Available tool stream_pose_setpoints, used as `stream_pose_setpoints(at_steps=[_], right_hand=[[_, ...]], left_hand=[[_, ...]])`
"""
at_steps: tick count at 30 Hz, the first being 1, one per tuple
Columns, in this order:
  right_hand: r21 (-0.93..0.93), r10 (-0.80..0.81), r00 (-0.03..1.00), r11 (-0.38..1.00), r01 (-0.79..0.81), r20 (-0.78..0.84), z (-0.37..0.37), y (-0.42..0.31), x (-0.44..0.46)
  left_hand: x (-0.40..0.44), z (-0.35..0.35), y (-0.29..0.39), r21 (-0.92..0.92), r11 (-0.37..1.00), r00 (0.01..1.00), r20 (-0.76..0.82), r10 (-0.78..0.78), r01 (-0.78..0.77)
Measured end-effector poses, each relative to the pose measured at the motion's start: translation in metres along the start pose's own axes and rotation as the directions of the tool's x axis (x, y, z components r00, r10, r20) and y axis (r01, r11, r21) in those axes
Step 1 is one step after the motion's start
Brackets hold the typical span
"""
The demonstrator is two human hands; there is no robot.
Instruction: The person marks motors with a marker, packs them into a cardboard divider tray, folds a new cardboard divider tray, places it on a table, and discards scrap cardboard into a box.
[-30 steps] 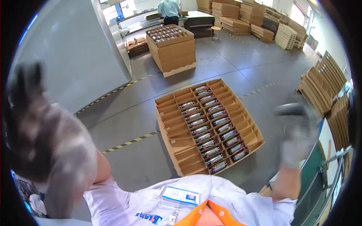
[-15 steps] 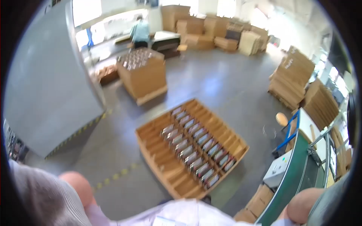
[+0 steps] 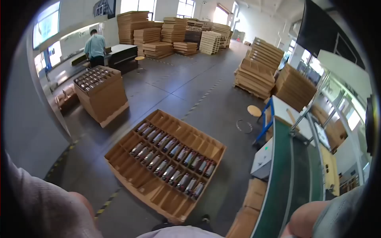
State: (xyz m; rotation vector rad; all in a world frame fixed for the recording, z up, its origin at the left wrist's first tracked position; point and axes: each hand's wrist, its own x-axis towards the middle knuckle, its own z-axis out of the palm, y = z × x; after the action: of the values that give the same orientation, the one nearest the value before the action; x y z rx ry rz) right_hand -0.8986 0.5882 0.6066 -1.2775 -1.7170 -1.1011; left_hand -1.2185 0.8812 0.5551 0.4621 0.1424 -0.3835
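Grey knitted glove fabric of my left hand (image 3: 49,206) fills the lower left edge, with bare forearm skin beside it. The glove of my right hand (image 3: 341,216) shows at the lower right edge, next to a bare forearm. The fingers of both hands are out of sight, so what they hold or touch cannot be made out. Between the arms, an open divided cardboard box (image 3: 135,180) stands low in front of me. Two rows of metallic cylindrical parts (image 3: 168,173) with wires lie in its middle compartments; other compartments on both sides hold none.
A green-topped bench (image 3: 279,170) runs along the right, with a grey control box (image 3: 262,158) and cartons (image 3: 254,194) beside it. A round stool (image 3: 254,111) stands behind. Another filled box (image 3: 101,99), a person (image 3: 95,47) at a worktable and cardboard stacks (image 3: 172,31) are farther back.
The view has swung right, so the box sits farther left and more of the green bench shows. Both gloved hands, raised at the sides earlier, have moved mostly out of the frame.
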Motion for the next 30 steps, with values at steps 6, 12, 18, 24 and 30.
stream_pose_setpoints(at_steps=[6, 12, 18, 24, 30], right_hand=[[-0.003, 0.270, 0.961, 0.963, -0.271, -0.058, -0.038, -0.009, -0.083], [-0.109, 0.457, 0.872, 0.871, -0.478, -0.177, -0.128, -0.002, -0.186], [-0.427, 0.718, 0.695, 0.616, -0.661, -0.041, -0.219, 0.028, -0.325], [-0.202, 0.972, -0.162, -0.195, -0.960, -0.169, -0.213, -0.018, -0.636], [0.231, 0.464, -0.556, -0.587, -0.776, -0.690, -0.341, -0.115, -0.820]], left_hand=[[0.161, 0.110, -0.012, 0.302, 0.873, 0.921, 0.054, 0.386, -0.384], [0.250, 0.141, -0.080, 0.498, 0.517, 0.710, 0.374, 0.597, -0.697], [0.337, 0.059, -0.104, 0.447, -0.749, 0.330, 0.889, 0.316, -0.489], [0.527, 0.007, -0.222, 0.951, -0.266, 0.845, 0.269, 0.462, -0.157], [0.614, -0.133, -0.366, 0.958, 0.183, 0.959, -0.247, 0.139, 0.220]])
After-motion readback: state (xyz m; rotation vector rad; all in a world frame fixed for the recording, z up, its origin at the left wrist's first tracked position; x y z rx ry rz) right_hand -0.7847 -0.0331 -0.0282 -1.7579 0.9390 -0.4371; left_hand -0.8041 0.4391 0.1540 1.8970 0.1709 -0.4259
